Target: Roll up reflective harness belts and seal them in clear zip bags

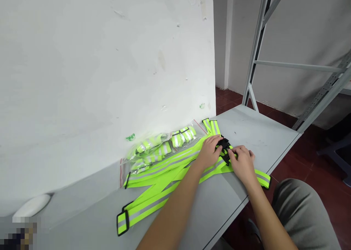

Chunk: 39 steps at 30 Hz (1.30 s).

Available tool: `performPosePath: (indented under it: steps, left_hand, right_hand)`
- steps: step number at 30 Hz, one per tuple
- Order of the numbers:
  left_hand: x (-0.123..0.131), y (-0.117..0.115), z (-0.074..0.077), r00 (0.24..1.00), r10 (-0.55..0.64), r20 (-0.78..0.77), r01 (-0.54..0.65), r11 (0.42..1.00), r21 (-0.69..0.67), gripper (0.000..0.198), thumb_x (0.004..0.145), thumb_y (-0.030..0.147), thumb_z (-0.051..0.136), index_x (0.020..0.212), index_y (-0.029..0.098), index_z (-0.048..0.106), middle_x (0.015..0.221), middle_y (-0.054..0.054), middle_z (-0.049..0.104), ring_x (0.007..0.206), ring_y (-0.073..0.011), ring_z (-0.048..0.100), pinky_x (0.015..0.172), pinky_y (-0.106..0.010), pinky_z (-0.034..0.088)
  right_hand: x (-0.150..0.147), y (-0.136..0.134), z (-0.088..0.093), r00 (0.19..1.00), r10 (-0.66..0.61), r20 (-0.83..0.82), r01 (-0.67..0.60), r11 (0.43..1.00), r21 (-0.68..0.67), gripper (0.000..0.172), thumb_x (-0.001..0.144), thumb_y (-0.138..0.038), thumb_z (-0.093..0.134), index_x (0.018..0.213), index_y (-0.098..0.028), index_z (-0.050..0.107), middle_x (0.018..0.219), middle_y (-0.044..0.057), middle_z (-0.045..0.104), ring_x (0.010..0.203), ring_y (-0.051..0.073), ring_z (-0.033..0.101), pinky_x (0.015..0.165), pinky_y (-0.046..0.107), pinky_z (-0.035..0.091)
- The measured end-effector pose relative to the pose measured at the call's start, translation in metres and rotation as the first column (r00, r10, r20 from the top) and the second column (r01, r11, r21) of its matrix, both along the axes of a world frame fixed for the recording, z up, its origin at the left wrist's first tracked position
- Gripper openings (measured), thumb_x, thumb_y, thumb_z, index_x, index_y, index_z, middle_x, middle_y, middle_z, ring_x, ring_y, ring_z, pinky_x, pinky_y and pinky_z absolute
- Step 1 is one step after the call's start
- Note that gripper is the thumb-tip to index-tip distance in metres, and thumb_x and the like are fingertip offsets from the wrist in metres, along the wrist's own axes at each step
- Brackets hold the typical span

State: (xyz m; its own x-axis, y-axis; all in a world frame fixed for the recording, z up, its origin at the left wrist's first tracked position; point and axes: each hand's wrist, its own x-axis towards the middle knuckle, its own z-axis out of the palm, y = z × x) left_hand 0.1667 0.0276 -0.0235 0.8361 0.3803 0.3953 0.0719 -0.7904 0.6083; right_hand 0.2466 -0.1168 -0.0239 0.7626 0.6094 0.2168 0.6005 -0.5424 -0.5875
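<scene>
Long neon-yellow reflective straps (153,204) with grey stripes and black slide buckles lie crossed over the grey table. Where they bunch at the right, black plastic clip buckles (224,144) sit between my two hands. My left hand (210,152) is closed, its thumb and fingertips on the upper buckle. Just to the right, my right hand (242,163) pinches at the lower edge of the buckle cluster, fingers bent. A strap end (263,178) with a black slider sticks out past my right wrist. Fingers partly hide how the buckles join.
Clear zip bags (149,153) of rolled neon straps lie against the white wall (109,78). A white rounded object (33,205) rests at the far left. A grey metal rack (257,49) rises beyond the table (260,129). My knee (301,206) is by its front edge.
</scene>
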Motion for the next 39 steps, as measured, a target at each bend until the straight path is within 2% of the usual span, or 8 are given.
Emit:
performPosePath:
  steps: [5, 9, 24, 26, 29, 31, 35, 39]
  left_hand:
    - [0.001, 0.001, -0.001, 0.987, 0.161, -0.020, -0.162, 0.982, -0.098, 0.025, 0.092, 0.018, 0.043, 0.116, 0.016, 0.050, 0.126, -0.014, 0.058, 0.122, -0.0234, 0.052, 0.103, -0.042, 0.044]
    - [0.001, 0.003, -0.002, 0.971, 0.235, -0.040, -0.238, 0.965, -0.112, 0.016, 0.089, 0.011, 0.040, 0.100, 0.017, 0.051, 0.130, -0.017, 0.054, 0.127, -0.0263, 0.049, 0.102, -0.044, 0.043]
    - [0.000, 0.007, 0.002, 0.984, 0.174, 0.028, -0.170, 0.979, -0.108, 0.023, 0.081, 0.004, 0.039, 0.080, 0.022, 0.053, 0.103, -0.006, 0.063, 0.117, -0.0222, 0.053, 0.100, -0.041, 0.044]
    - [0.000, 0.007, 0.003, 0.987, 0.154, 0.042, -0.149, 0.983, -0.103, 0.024, 0.081, 0.005, 0.039, 0.074, 0.022, 0.054, 0.097, -0.005, 0.064, 0.110, -0.0218, 0.057, 0.095, -0.039, 0.046]
    - [0.000, 0.005, 0.006, 0.994, 0.102, 0.050, -0.097, 0.992, -0.084, 0.024, 0.079, 0.007, 0.041, 0.064, 0.022, 0.054, 0.081, -0.003, 0.061, 0.086, -0.0194, 0.061, 0.082, -0.034, 0.050]
    - [0.000, 0.004, 0.007, 0.993, 0.096, 0.065, -0.090, 0.993, -0.081, 0.024, 0.078, 0.007, 0.042, 0.065, 0.022, 0.056, 0.075, -0.002, 0.060, 0.079, -0.0185, 0.059, 0.077, -0.033, 0.050]
    - [-0.002, 0.003, 0.010, 0.981, 0.151, 0.122, -0.138, 0.985, -0.105, 0.021, 0.080, 0.010, 0.044, 0.079, 0.022, 0.061, 0.083, -0.002, 0.065, 0.087, -0.0195, 0.061, 0.082, -0.034, 0.050]
    - [-0.004, 0.002, 0.010, 0.971, 0.171, 0.168, -0.153, 0.982, -0.114, 0.019, 0.082, 0.014, 0.048, 0.085, 0.023, 0.065, 0.093, -0.004, 0.068, 0.107, -0.0224, 0.059, 0.093, -0.039, 0.048]
  right_hand:
    - [-0.001, -0.005, 0.003, 0.988, 0.148, -0.040, -0.149, 0.989, -0.005, 0.026, 0.083, -0.042, 0.055, 0.097, -0.022, 0.063, 0.108, 0.008, 0.061, 0.105, 0.027, 0.056, 0.107, 0.059, 0.012]
    - [-0.003, -0.005, 0.003, 0.986, 0.164, -0.026, -0.164, 0.986, -0.015, 0.027, 0.083, -0.041, 0.055, 0.102, -0.022, 0.061, 0.109, 0.008, 0.059, 0.108, 0.027, 0.055, 0.108, 0.058, 0.013]
    - [-0.001, -0.003, -0.003, 0.986, 0.155, 0.067, -0.153, 0.988, -0.037, 0.025, 0.085, -0.044, 0.053, 0.095, -0.021, 0.060, 0.105, 0.007, 0.060, 0.101, 0.025, 0.056, 0.105, 0.054, 0.021]
    - [-0.001, -0.003, -0.004, 0.984, 0.160, 0.076, -0.157, 0.987, -0.038, 0.027, 0.086, -0.045, 0.052, 0.097, -0.021, 0.060, 0.105, 0.008, 0.060, 0.101, 0.026, 0.056, 0.105, 0.054, 0.021]
    - [-0.001, -0.003, -0.004, 0.985, 0.154, 0.081, -0.151, 0.987, -0.048, 0.029, 0.087, -0.046, 0.052, 0.098, -0.021, 0.061, 0.106, 0.008, 0.060, 0.103, 0.026, 0.056, 0.105, 0.052, 0.021]
    - [-0.002, -0.003, -0.004, 0.986, 0.148, 0.082, -0.144, 0.988, -0.054, 0.028, 0.087, -0.045, 0.054, 0.098, -0.020, 0.061, 0.106, 0.008, 0.059, 0.103, 0.025, 0.055, 0.105, 0.050, 0.022]
    - [-0.002, -0.004, -0.004, 0.984, 0.156, 0.090, -0.152, 0.987, -0.048, 0.029, 0.088, -0.045, 0.053, 0.100, -0.020, 0.061, 0.106, 0.008, 0.060, 0.103, 0.025, 0.055, 0.104, 0.049, 0.023]
    - [-0.001, -0.004, -0.006, 0.984, 0.155, 0.089, -0.153, 0.988, -0.028, 0.032, 0.089, -0.049, 0.051, 0.100, -0.020, 0.062, 0.105, 0.008, 0.060, 0.102, 0.025, 0.055, 0.104, 0.049, 0.024]
